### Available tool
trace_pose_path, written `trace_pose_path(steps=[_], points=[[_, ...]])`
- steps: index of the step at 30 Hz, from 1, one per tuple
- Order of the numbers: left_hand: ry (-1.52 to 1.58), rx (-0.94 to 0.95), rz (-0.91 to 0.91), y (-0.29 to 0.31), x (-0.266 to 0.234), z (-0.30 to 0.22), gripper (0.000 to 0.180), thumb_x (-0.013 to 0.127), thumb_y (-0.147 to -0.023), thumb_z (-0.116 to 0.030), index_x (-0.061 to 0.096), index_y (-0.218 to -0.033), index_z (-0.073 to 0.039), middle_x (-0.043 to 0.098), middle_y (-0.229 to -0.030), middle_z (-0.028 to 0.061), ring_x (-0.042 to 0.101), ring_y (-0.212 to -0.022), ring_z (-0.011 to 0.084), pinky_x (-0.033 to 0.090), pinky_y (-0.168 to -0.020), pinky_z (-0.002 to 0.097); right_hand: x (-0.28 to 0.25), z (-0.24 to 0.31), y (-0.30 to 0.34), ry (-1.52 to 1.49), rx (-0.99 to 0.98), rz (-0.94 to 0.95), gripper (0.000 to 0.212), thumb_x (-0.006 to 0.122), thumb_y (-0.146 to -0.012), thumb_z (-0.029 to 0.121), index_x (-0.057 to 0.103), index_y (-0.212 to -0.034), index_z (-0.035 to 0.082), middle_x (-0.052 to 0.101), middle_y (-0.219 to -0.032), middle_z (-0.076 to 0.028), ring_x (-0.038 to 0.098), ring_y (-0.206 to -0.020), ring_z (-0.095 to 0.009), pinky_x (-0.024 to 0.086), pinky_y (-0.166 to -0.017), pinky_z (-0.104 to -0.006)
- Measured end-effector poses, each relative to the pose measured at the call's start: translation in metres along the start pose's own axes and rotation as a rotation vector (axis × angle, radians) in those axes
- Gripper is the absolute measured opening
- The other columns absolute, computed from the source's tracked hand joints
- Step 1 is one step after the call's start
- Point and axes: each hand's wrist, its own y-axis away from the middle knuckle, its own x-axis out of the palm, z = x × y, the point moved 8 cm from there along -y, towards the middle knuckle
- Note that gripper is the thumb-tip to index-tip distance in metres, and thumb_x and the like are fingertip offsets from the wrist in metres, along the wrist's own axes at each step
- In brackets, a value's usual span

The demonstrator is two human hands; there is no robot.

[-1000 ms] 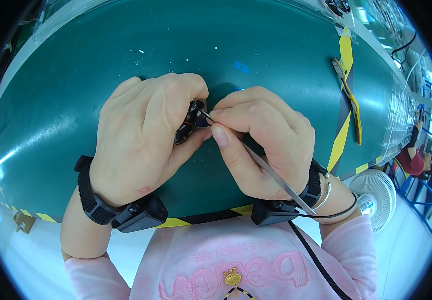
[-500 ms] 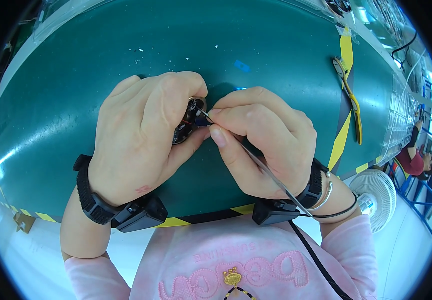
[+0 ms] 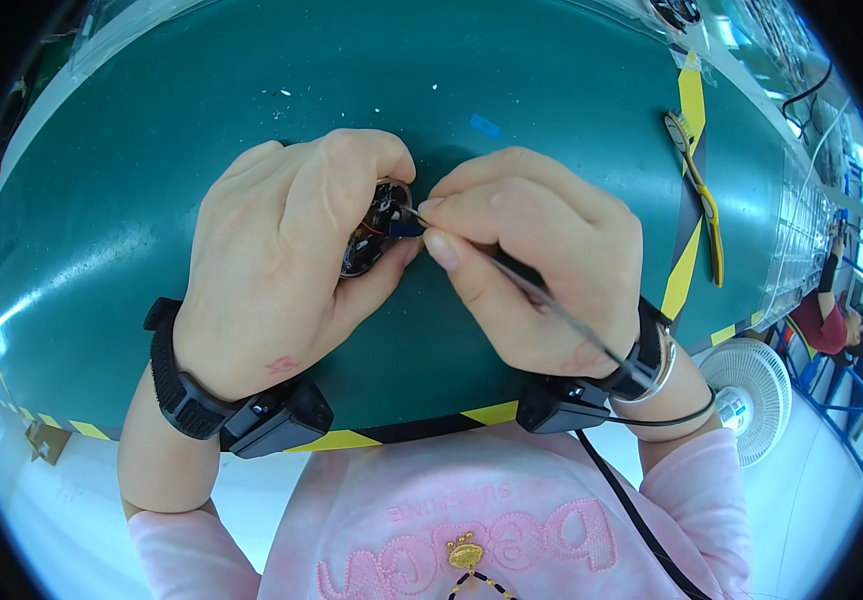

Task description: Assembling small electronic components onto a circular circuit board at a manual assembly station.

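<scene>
My left hand (image 3: 282,250) is closed around a small round black device (image 3: 364,247), whose open face shows dark inner parts and a thin red wire. A dark blue strip (image 3: 407,229) sticks out of the device toward my right hand. Pinched in my right hand (image 3: 552,260) is a pair of thin metal tweezers (image 3: 577,325), its shaft running back over the palm toward the wrist. The tweezers' tip reaches into the device beside the blue strip. Whether the tip grips the strip is too small to tell.
The green work surface (image 3: 512,80) carries white specks and a small blue scrap (image 3: 486,126). A yellow-handled brush (image 3: 700,190) lies at the right by yellow-black tape (image 3: 687,265). Beyond the edge stand a white fan (image 3: 752,400) and a person in red (image 3: 827,325).
My right hand has shifted slightly up and to the right, with the tweezers still in it. The device is tilted a little more upward, showing more of its inside.
</scene>
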Motion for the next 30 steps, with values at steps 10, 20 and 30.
trace_pose_path(steps=[10, 20, 30], points=[[0.116, -0.046, 0.019, 0.000, -0.002, 0.006, 0.048, 0.075, -0.065, -0.002, 0.056, -0.108, -0.004, 0.061, -0.099, 0.0093, 0.061, -0.085, 0.0266, 0.048, -0.075, 0.0320, -0.002, -0.008, 0.000, 0.015, 0.039, 0.004, 0.013, 0.071, -0.074, -0.003, 0.065, -0.084, 0.002, 0.066, -0.083, -0.012, 0.062, -0.065, -0.021, 0.048, -0.054, -0.0268], [0.257, -0.159, 0.060, 0.000, -0.005, 0.015, 0.045, 0.075, -0.063, -0.003, 0.058, -0.105, -0.002, 0.061, -0.094, 0.0091, 0.062, -0.084, 0.0215, 0.048, -0.077, 0.0272, -0.002, -0.008, 0.000, 0.070, -0.039, 0.044, 0.014, 0.072, -0.075, -0.003, 0.066, -0.086, 0.002, 0.066, -0.083, -0.011, 0.062, -0.066, -0.019, 0.048, -0.055, -0.0259], [0.210, -0.172, 0.052, 0.001, -0.005, 0.017, 0.044, 0.076, -0.063, -0.008, 0.059, -0.103, -0.002, 0.061, -0.091, 0.0080, 0.062, -0.080, 0.0202, 0.048, -0.074, 0.0262, -0.004, -0.009, -0.004, 0.038, -0.033, 0.039, 0.014, 0.074, -0.074, -0.001, 0.068, -0.087, 0.002, 0.066, -0.083, -0.009, 0.062, -0.067, -0.017, 0.047, -0.055, -0.0257]])
